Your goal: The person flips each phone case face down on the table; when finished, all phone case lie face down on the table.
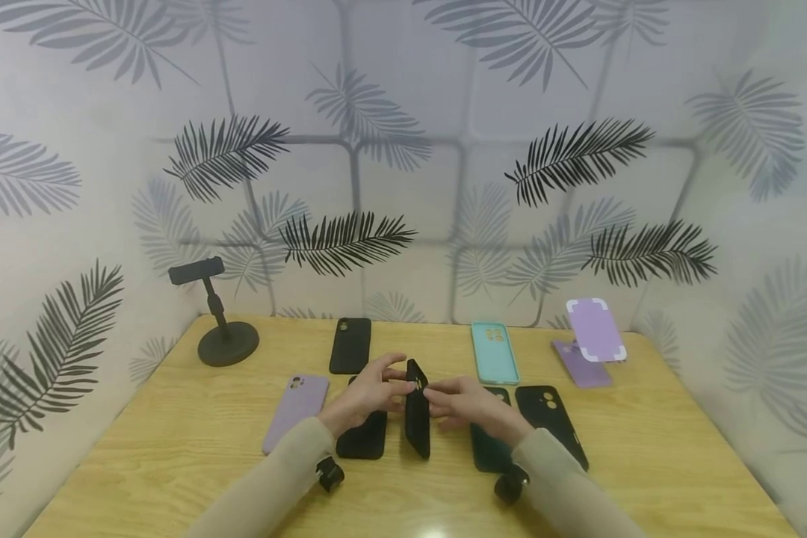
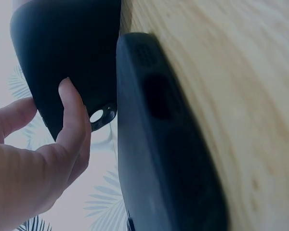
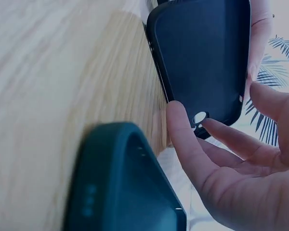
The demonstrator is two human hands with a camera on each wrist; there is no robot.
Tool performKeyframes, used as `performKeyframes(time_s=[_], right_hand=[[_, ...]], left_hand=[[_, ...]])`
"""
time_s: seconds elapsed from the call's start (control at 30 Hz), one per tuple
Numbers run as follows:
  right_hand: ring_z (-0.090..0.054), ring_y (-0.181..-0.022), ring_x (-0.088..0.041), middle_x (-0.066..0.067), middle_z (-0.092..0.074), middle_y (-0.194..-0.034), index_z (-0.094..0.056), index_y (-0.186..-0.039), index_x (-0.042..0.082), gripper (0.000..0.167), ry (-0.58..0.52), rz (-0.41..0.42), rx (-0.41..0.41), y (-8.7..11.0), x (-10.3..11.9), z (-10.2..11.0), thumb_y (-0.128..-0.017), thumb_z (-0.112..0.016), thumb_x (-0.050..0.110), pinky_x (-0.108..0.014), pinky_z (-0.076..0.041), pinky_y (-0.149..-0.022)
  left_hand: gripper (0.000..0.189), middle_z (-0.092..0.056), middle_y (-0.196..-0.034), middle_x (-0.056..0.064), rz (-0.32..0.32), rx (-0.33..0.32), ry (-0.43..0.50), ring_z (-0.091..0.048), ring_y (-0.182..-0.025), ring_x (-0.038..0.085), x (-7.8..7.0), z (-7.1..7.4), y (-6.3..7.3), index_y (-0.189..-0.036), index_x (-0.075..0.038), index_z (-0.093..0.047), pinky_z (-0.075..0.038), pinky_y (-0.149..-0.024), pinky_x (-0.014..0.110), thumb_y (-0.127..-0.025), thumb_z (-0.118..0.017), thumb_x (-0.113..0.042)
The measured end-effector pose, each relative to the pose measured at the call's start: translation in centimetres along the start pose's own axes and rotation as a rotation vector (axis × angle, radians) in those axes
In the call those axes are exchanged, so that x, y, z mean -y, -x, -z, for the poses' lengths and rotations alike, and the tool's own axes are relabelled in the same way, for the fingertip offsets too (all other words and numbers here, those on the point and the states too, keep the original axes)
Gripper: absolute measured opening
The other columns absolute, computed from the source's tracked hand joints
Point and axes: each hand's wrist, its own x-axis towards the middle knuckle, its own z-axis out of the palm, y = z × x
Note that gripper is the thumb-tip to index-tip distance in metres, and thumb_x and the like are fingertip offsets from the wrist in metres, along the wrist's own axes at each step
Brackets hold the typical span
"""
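A black phone case [image 1: 417, 422] stands on edge above the middle of the wooden table, its camera cutout toward the far end. My left hand [image 1: 376, 388] pinches it from the left, with a fingertip pressed on its back in the left wrist view. From the other side my right hand [image 1: 471, 403] holds it too, fingertips at the rim and beside the camera hole, thumb at the opposite edge. Another black phone case [image 1: 363, 439] lies under my left wrist. Below my right wrist is a dark green case [image 1: 489, 450], its open inside showing in the right wrist view.
A purple case [image 1: 296, 415] lies left and a black case [image 1: 350, 346] farther back. At right are a light blue case [image 1: 495, 360] and another black case [image 1: 553, 424]. A black phone stand [image 1: 229, 344] and a purple stand [image 1: 596, 330] occupy the back corners.
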Motion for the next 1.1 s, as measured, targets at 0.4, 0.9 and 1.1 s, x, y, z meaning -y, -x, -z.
performKeyframes(time_s=[0.4,0.9,1.1], right_hand=[[-0.059,-0.122,-0.037,-0.024,-0.053,-0.14,-0.044,-0.144,-0.003,0.07,-0.09,-0.006,0.063,0.0,0.1,-0.1,-0.098,-0.053,0.049,-0.045,-0.056,-0.092],[-0.065,-0.114,-0.035,-0.025,-0.06,-0.132,-0.032,-0.152,0.002,0.064,-0.169,0.026,0.106,0.6,-0.4,0.8,-0.1,-0.058,0.028,-0.047,-0.056,-0.091],[-0.071,-0.095,-0.031,-0.032,-0.057,-0.131,-0.026,-0.154,0.007,0.072,-0.162,0.021,-0.018,0.9,-0.8,1.3,-0.095,-0.066,0.015,-0.043,-0.061,-0.078]], left_hand=[[0.062,-0.046,-0.139,0.024,0.039,0.11,0.0,-0.055,-0.123,0.038,0.5,-0.9,0.1,-0.154,-0.019,-0.032,-0.057,-0.087,0.05,-0.099,-0.059,-0.029],[0.065,-0.043,-0.141,0.026,0.059,0.12,-0.029,-0.06,-0.115,0.035,0.5,-1.3,0.0,-0.151,-0.012,-0.036,-0.059,-0.084,0.048,-0.095,-0.067,-0.022],[0.067,-0.033,-0.149,0.029,0.067,0.094,-0.075,-0.052,-0.126,0.042,0.5,-1.3,-0.1,-0.151,-0.009,-0.034,-0.059,-0.084,0.047,-0.093,-0.068,-0.011]])
